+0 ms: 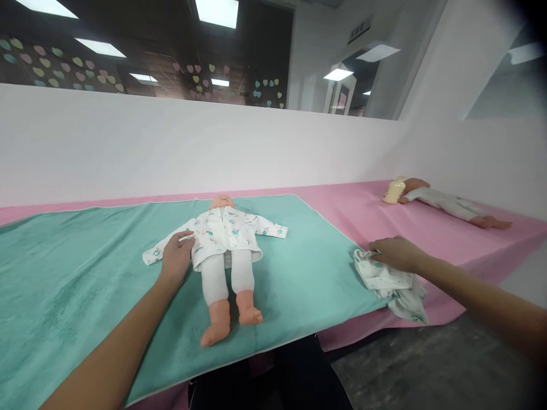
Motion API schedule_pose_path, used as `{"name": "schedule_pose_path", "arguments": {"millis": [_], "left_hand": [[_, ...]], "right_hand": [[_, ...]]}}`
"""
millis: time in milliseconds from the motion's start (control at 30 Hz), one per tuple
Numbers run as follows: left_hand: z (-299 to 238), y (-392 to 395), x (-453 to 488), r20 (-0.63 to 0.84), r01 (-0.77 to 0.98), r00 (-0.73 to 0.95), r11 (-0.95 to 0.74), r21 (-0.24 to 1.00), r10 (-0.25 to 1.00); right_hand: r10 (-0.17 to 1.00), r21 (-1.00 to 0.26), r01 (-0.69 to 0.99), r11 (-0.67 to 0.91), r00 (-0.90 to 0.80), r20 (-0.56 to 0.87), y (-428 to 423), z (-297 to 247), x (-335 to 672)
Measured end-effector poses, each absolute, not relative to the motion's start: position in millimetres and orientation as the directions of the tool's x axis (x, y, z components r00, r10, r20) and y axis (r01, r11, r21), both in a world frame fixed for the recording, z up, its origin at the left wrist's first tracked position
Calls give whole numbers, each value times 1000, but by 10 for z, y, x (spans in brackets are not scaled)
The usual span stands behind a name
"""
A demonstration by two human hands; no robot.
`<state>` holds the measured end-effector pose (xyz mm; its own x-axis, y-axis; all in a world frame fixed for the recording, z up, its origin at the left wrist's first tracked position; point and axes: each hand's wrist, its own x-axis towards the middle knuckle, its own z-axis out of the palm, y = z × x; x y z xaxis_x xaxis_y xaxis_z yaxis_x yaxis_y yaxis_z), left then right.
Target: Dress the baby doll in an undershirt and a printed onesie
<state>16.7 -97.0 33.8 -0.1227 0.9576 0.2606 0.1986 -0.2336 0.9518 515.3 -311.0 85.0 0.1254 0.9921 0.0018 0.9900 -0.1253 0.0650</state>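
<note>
A baby doll lies on its back on a teal towel, dressed in a white patterned jacket and white leggings, feet towards me. My left hand rests flat on the doll's right sleeve, fingers stretched out. My right hand lies on a crumpled white patterned garment at the towel's right edge, fingers curled over the cloth.
The towel covers a pink table sheet that runs right along a white wall. A second doll in white lies at the far right with a baby bottle by its head. Grey floor shows below the table edge.
</note>
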Motion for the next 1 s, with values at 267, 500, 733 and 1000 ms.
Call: {"name": "schedule_pose_path", "arguments": {"millis": [267,500,733,1000], "left_hand": [[616,-1921,609,386,357,74,-386,851,920],[1112,-3153,1012,213,67,808,-445,893,549],[1046,-3368,860,70,137,816,-311,941,573],[979,-3241,564,282,215,258,-339,916,924]], "right_hand": [[998,-481,875,56,-60,7,-3347,1540,4208],[912,-663,626,410,-292,288,-3560,1892,3144],[918,-858,345,381,-28,396,-3584,1679,2918],[986,-980,131,149,58,158,-3488,1480,2852]]}}
